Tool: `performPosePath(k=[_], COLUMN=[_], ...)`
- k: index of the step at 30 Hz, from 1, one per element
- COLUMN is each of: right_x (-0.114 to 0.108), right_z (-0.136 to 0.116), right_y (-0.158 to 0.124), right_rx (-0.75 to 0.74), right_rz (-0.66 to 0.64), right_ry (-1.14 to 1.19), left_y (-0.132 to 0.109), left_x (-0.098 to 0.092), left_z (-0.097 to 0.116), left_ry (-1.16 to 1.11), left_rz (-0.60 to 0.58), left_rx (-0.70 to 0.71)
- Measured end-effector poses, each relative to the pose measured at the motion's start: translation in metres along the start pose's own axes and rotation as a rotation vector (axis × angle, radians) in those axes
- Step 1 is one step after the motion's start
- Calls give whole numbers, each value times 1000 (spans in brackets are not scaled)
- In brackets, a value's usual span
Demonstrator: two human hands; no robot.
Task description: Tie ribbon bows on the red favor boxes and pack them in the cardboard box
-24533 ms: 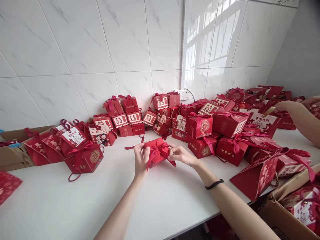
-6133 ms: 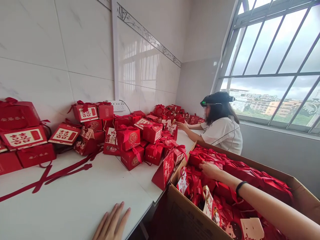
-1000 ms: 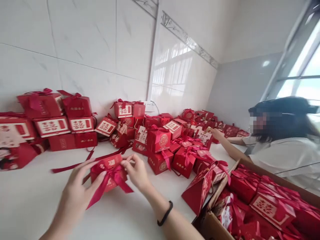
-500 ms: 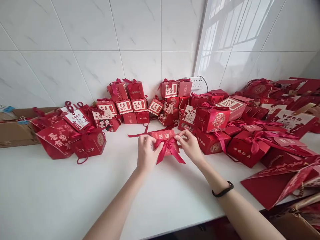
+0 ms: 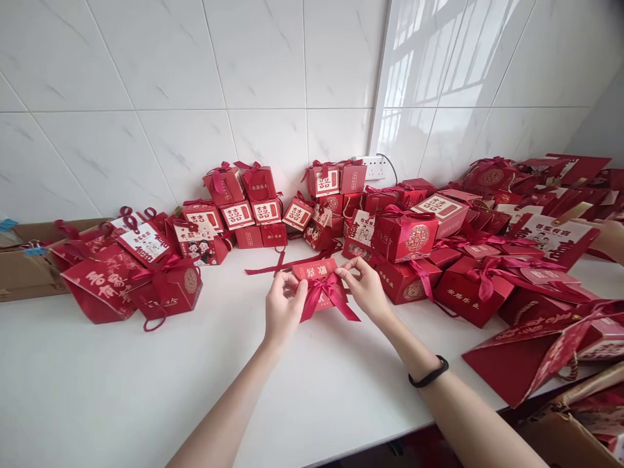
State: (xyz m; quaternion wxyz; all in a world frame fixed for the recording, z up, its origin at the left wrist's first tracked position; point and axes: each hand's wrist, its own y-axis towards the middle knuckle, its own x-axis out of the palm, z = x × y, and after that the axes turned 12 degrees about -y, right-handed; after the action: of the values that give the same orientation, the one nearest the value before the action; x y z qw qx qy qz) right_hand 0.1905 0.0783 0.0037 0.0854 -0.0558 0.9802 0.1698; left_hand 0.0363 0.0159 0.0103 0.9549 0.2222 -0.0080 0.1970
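A small red gift box with gold lettering lies on the white table in front of me, with a crimson ribbon bow across it. The bow's two tails spread toward me. My left hand is closed at the box's left side, its thumb pressing on the left loop of the bow. At the upper right, my right hand pinches the bow's right loop between thumb and forefinger. Part of the box is hidden under the bow and fingers. A loose dark red ribbon trails behind the box.
Stacked red gift boxes line the wall, and a large pile fills the right side. More boxes stand left, before a cardboard carton. Another person's hand is at the right edge. A power strip sits by the wall.
Both hands keep their grip on the bow. My left thumb has shifted slightly off the knot toward the left loop, and the box top shows more. The view has tilted a little.
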Motion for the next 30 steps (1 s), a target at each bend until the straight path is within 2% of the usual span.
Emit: performPosePath(k=[4,12,18,27,30], right_x=[-2,-2,-2,-15,-24], right_z=[2,0,-3,-4,-6], right_y=[3,2,1,7,8], right_rx=[22,60,95,151,70], right_rz=[42,56,27,-54,-125], right_ry=[-17,-36,-45,-183,-126], left_y=[1,-1,-2,11,14], left_x=[-1,-1,1,-7,-8], left_z=[-5,-7,-10,-13,-8], left_ry=[-55,-55,-65,-198,-205], left_rz=[-18,-2,16,76,30], left_rx=[68,18,59,-102,-171])
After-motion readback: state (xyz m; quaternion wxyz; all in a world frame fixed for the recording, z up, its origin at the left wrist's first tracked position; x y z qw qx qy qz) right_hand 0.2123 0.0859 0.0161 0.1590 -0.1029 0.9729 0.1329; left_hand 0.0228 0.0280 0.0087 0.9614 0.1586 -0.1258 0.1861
